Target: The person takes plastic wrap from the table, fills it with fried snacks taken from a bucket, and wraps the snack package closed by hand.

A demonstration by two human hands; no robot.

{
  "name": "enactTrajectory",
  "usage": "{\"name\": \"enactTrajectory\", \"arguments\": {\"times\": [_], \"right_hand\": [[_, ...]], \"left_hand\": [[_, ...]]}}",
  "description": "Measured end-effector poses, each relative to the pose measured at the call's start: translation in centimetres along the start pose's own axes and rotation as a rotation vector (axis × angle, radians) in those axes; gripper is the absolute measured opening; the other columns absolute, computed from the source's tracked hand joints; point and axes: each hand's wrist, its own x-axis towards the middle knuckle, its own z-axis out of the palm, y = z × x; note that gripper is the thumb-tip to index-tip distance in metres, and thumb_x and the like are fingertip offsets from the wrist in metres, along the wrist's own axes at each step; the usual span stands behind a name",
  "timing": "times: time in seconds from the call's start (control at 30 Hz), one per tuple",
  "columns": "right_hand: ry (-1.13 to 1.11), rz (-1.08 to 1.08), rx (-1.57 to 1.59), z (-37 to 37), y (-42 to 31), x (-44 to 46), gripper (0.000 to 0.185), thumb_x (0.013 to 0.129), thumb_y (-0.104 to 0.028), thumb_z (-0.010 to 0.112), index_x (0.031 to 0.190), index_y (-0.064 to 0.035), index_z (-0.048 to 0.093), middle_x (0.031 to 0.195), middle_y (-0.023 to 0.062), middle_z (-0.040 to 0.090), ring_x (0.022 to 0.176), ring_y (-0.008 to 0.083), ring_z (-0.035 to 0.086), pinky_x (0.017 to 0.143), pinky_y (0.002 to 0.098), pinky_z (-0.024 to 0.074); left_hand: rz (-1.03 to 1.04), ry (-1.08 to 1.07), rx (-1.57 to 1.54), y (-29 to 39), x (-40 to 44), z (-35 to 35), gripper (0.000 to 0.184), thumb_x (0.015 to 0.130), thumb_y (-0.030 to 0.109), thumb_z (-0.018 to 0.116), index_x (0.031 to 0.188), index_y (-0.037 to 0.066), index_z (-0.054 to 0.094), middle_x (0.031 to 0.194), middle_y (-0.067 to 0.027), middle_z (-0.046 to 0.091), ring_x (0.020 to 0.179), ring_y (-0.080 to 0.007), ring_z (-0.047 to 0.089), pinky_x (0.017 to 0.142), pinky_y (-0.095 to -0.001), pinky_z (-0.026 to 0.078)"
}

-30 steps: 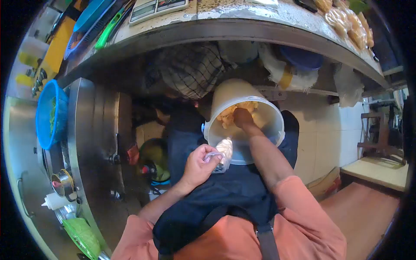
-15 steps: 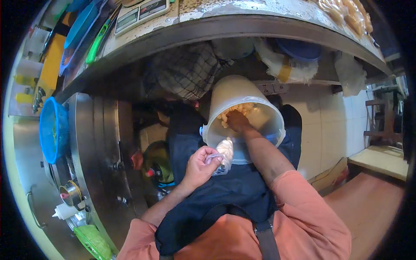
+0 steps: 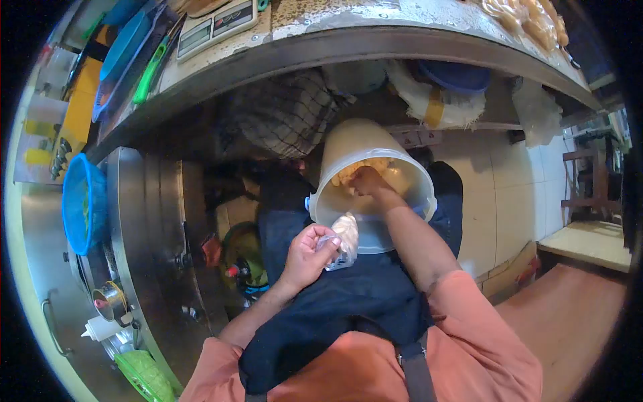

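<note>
My left hand (image 3: 309,254) pinches the edge of a small clear plastic bag (image 3: 345,241) that holds pale, cream-coloured pieces. The bag stands in front of the mouth of a translucent white bucket (image 3: 423,191), which lies tilted toward me between my legs. Inside the bucket is a heap of pale yellow pieces (image 3: 378,164); their exact kind is too small to tell. My right hand (image 3: 368,181) reaches into the bucket in front of the heap. Its fingers are curled together, with a pale bit showing at the fingertips.
Above the bucket runs a steel worktop edge (image 3: 348,47), with a digital scale (image 3: 216,29) and filled plastic bags (image 3: 529,20) on it. A blue basin (image 3: 86,204) stands at left by steel cabinets. A checked cloth (image 3: 281,110) hangs under the worktop. A low wooden stool (image 3: 586,244) is at right.
My right hand has drawn back slightly from the heap, its fingers now curled. My left hand still holds the bag in nearly the same place.
</note>
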Motion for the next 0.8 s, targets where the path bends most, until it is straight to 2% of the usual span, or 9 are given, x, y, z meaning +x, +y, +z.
{"name": "enactTrajectory", "arguments": {"times": [0.07,0.1,0.17,0.33,0.47,0.63,0.73,0.77,0.8], "right_hand": [[-0.02,-0.006,0.429,-1.4,-1.0,-1.3,0.016,0.074,-0.018,0.072,0.074,-0.0027,0.066,0.07,0.0122,0.066,0.061,0.0178,0.063,0.051,0.0317,0.0476],[-0.018,-0.008,0.425,-2.0,-1.9,-2.3,0.016,0.074,-0.018,0.072,0.074,-0.0027,0.066,0.07,0.0122,0.066,0.061,0.0178,0.063,0.051,0.0317,0.0476],[-0.079,0.005,0.522,-3.2,-3.7,-4.9,0.016,0.079,-0.017,0.072,0.081,-0.0021,0.065,0.068,0.0067,0.064,0.056,0.0117,0.058,0.047,0.0277,0.0433],[-0.128,0.05,0.779,-5.3,-4.5,-10.5,0.023,0.086,-0.02,0.071,0.095,-0.0024,0.06,0.074,0.005,0.064,0.06,0.0115,0.058,0.05,0.0263,0.0454],[-0.159,-0.048,1.12,-7.5,-6.9,-15.9,0.024,0.089,-0.019,0.068,0.104,-0.0039,0.055,0.087,0.0069,0.065,0.065,0.0126,0.06,0.055,0.0256,0.0499],[-0.172,-0.292,1.131,-9.4,-10.0,-22.2,0.024,0.089,-0.013,0.066,0.107,-0.0032,0.052,0.094,0.0103,0.065,0.078,0.0153,0.064,0.069,0.027,0.0557],[0.035,-0.481,0.811,-8.3,-10.5,-23.1,0.023,0.086,-0.009,0.069,0.102,-0.0014,0.054,0.099,0.0121,0.067,0.086,0.0169,0.066,0.072,0.0281,0.0554],[0.034,-0.482,0.808,-8.5,-10.7,-23.7,0.023,0.086,-0.009,0.069,0.102,-0.0014,0.054,0.099,0.0121,0.067,0.086,0.0169,0.066,0.072,0.0281,0.0554],[0.181,-0.537,0.508,-9.0,-11.4,-24.7,0.019,0.085,-0.008,0.069,0.098,-0.0009,0.055,0.097,0.0119,0.067,0.087,0.0174,0.066,0.074,0.0289,0.055]], "left_hand": [[0.001,0.003,-0.057,-0.2,0.2,0.1,0.011,0.091,0.009,0.064,0.096,0.003,0.056,0.076,0.0001,0.06,0.062,-0.0033,0.052,0.056,-0.019,0.041],[-0.004,0.004,-0.113,-0.3,0.3,0.1,0.011,0.091,0.009,0.063,0.096,0.003,0.056,0.076,0.0,0.06,0.06,-0.0034,0.051,0.054,-0.0191,0.04],[0.016,-0.014,-0.159,-0.7,0.6,0.1,0.01,0.092,0.01,0.062,0.097,0.003,0.055,0.075,-0.0004,0.06,0.06,-0.0036,0.05,0.055,-0.0195,0.04],[0.023,-0.016,-0.247,-1.0,1.0,0.2,0.011,0.095,0.011,0.058,0.099,0.002,0.054,0.076,-0.003,0.06,0.061,-0.0062,0.052,0.056,-0.0213,0.043],[-0.042,0.006,-0.426,-0.6,1.3,0.7,0.015,0.097,0.014,0.055,0.106,0.002,0.052,0.091,-0.008,0.062,0.072,-0.0131,0.06,0.064,-0.0268,0.051],[-0.115,-0.012,-0.616,1.1,2.4,2.1,0.017,0.099,0.015,0.051,0.111,0.003,0.05,0.106,-0.0107,0.06,0.091,-0.0188,0.062,0.077,-0.0353,0.055],[-0.158,-0.065,-0.717,1.8,2.7,3.0,0.016,0.1,0.016,0.049,0.111,0.004,0.051,0.111,-0.0105,0.059,0.099,-0.0207,0.061,0.085,-0.0396,0.053],[-0.142,-0.095,-0.734,1.7,2.9,3.1,0.016,0.099,0.016,0.049,0.111,0.005,0.051,0.112,-0.0105,0.059,0.102,-0.0212,0.061,0.087,-0.0404,0.053],[-0.127,-0.122,-0.751,1.6,3.0,3.2,0.016,0.099,0.017,0.05,0.111,0.005,0.051,0.114,-0.0105,0.059,0.104,-0.0216,0.06,0.09,-0.0412,0.052]]}}
